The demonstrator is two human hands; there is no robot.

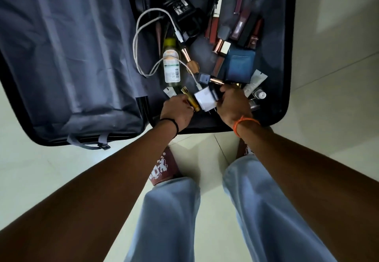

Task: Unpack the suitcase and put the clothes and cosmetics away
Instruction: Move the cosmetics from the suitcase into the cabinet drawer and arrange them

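1. Head view: an open suitcase (284,60) lies on a pale tiled floor (328,77), and both hands reach into its near right compartment.
2. The left hand (177,111) has its fingers curled round a gold tube (191,101), which juts out beyond the knuckles toward the right hand.
3. The right hand (233,104) grips a white charger plug (205,99) together with a dark object pressed against it; what that dark object is cannot be told.
4. A white cable (141,30) runs from the plug away from the hands, looping over a clear bottle (171,65) with a yellow cap just beyond the left hand.
5. Just beyond the right hand sits a blue box (238,65); to its outer side lie a white tube (255,82) and a small clear bottle (260,94).
6. Farther from both hands are lip glosses (214,25) and a black power adapter (180,5).
7. Well left of the left hand, the other half is covered by a grey zipped lining (67,56).
8. Light blue trousers (266,210) and patterned maroon footwear (162,169) show below the wrists.
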